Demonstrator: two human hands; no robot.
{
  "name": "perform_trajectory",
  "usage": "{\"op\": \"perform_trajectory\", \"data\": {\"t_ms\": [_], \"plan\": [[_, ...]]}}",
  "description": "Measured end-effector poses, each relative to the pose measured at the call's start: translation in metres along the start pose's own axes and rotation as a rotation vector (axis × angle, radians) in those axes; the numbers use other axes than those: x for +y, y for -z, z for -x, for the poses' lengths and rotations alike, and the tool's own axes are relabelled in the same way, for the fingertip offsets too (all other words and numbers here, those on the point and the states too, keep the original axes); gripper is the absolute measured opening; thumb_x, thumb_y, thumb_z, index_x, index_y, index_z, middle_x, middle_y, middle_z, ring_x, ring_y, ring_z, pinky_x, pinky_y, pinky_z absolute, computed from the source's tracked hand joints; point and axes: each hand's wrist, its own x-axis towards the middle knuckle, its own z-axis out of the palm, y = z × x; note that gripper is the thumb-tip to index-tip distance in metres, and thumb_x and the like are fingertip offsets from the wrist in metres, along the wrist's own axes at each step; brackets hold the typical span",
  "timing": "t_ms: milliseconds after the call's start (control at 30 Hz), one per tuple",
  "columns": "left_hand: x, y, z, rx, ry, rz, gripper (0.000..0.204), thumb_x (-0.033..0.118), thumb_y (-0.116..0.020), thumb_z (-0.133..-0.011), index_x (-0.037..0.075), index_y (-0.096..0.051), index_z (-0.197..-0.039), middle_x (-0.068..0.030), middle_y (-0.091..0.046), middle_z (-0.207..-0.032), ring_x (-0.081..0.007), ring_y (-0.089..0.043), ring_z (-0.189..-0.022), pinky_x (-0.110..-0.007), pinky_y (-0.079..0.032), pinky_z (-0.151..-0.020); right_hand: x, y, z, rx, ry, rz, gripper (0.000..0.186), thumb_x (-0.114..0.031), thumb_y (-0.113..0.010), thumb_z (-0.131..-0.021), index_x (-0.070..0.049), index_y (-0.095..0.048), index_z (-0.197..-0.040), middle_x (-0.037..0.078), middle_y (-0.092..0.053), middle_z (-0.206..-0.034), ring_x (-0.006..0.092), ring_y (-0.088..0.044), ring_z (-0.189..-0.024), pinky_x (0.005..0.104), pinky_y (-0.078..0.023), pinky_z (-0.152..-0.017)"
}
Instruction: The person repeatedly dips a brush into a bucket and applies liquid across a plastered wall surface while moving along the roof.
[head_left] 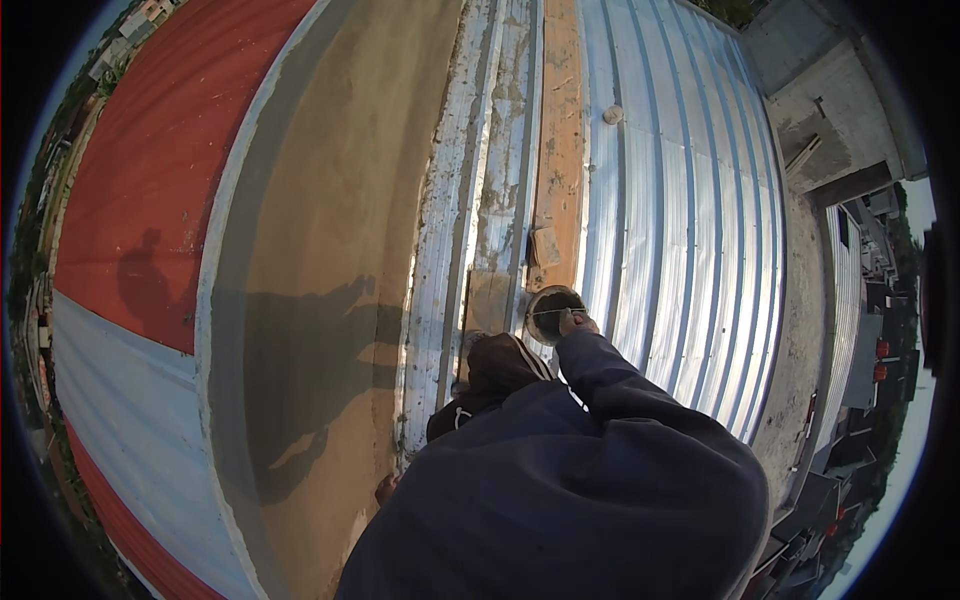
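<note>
My right hand (pixel 579 322) is closed around the thin wire handle of a round bucket (pixel 542 301). The bucket's inside is dark, and I cannot make out what it holds. My left hand (pixel 387 488) shows only in small part beside my body, by the edge of the plastered wall (pixel 340 190); its fingers are too hidden to read. Just beyond the bucket, a small tan rectangular block (pixel 545 247) lies on a long orange-brown plank (pixel 560 130). My bent leg in dark cloth (pixel 500 365) is close to the bucket's left side.
Ribbed metal roofing (pixel 690 220) slopes away on the right, with a small round pale object (pixel 613 115) on it. Mortar-spattered metal strips (pixel 490 180) run left of the plank. Past the wall is a red and white roof (pixel 180 150). A concrete structure (pixel 830 110) stands far right.
</note>
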Motion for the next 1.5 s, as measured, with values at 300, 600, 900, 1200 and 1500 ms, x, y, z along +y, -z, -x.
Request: {"op": "perform_trajectory", "data": {"t_ms": [300,600,900,1200,1500], "plan": [[-0.017,0.013,-0.017,0.000,-0.030,0.104,0.046,0.031,-0.066,-0.088,-0.004,-0.056,-0.118,-0.0165,-0.066,-0.104,-0.0263,-0.065,-0.091,-0.039,-0.052,-0.084,0.021,0.022,0.023,-0.095,-0.157,-0.135,0.041,-0.046,-0.063,-0.088,-0.009,-0.073,-0.103,0.015,-0.072,-0.092,0.0298,-0.069,-0.089,0.0405,-0.052,-0.083],[-0.016,0.010,-0.028,-0.142,-0.114,-0.205,0.036,0.029,-0.055,-0.094,-0.002,-0.053,-0.114,-0.0157,-0.063,-0.106,-0.0283,-0.062,-0.098,-0.041,-0.049,-0.087,0.023,0.045,0.027,-0.119,-0.198,-0.104,0.043,-0.046,-0.061,-0.087,-0.010,-0.071,-0.109,0.016,-0.072,-0.099,0.0322,-0.068,-0.095,0.0412,-0.051,-0.089],[-0.033,0.004,-0.024,-0.128,0.019,0.018,0.036,0.030,-0.053,-0.096,-0.001,-0.052,-0.115,-0.0155,-0.060,-0.112,-0.0280,-0.059,-0.103,-0.040,-0.046,-0.088,0.032,0.024,0.016,-0.120,-0.199,-0.262,0.029,-0.034,-0.066,-0.088,-0.007,-0.073,-0.096,0.003,-0.068,-0.074,0.0130,-0.059,-0.061,0.0303,-0.049,-0.062],[-0.041,0.006,-0.018,-0.100,0.030,0.052,0.034,0.030,-0.054,-0.095,0.000,-0.052,-0.113,-0.0144,-0.060,-0.110,-0.0266,-0.058,-0.099,-0.039,-0.045,-0.084,0.024,-0.014,0.007,-0.060,-0.037,-0.229,0.037,-0.041,-0.063,-0.087,-0.009,-0.073,-0.103,0.014,-0.072,-0.098,0.0326,-0.068,-0.094,0.0406,-0.052,-0.084],[-0.043,0.006,-0.022,-0.105,0.037,0.083,0.032,0.029,-0.054,-0.095,0.001,-0.053,-0.110,-0.0133,-0.060,-0.107,-0.0253,-0.057,-0.094,-0.038,-0.044,-0.080,0.059,-0.028,-0.014,0.007,-0.063,-0.209,0.029,-0.030,-0.070,-0.085,-0.005,-0.073,-0.100,0.005,-0.067,-0.078,0.0174,-0.061,-0.070,0.0310,-0.049,-0.069]]}}
